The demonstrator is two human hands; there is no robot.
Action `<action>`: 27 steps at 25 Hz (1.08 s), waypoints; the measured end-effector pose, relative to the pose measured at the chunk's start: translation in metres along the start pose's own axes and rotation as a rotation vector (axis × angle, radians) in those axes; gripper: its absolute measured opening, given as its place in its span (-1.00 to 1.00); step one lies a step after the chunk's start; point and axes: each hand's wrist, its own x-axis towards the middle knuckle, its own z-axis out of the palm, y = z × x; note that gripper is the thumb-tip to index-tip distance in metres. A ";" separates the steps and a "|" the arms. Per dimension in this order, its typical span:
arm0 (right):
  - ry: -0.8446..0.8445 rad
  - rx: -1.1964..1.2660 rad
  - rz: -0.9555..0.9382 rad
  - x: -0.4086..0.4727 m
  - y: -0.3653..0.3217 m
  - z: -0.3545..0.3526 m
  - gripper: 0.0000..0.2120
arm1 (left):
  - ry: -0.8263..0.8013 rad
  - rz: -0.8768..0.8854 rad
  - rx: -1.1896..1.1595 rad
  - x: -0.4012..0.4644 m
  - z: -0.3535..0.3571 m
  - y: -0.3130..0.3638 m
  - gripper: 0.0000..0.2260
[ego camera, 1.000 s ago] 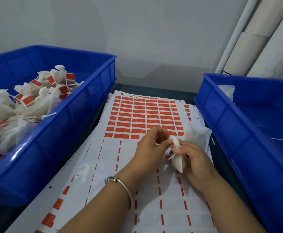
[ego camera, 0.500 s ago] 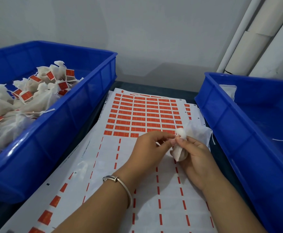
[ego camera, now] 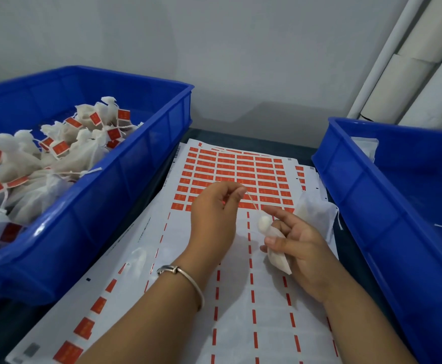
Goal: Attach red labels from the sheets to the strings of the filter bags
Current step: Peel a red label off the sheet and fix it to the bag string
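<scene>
Left hand (ego camera: pixel 212 214) pinching thin white string (ego camera: pixel 252 203) taut, right hand (ego camera: pixel 297 245) gripping small white mesh filter bag (ego camera: pixel 276 248), both above white sheet of red rectangular labels (ego camera: pixel 235 169)

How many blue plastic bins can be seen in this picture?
2. One blue bin stands at the left with labelled filter bags inside; the other blue bin stands at the right, cut by the frame edge.

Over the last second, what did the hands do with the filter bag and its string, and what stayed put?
The left hand pinched the string at the bag's neck and drew it up and to the left, away from the right hand; it now runs taut between them. The right hand kept its grip on the filter bag, its forefinger now straightened. The label sheets and both blue bins stayed where they were.
</scene>
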 end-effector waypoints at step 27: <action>0.135 0.386 0.084 0.044 -0.010 0.054 -0.87 | -0.482 0.030 0.650 0.039 -0.028 -0.053 -0.48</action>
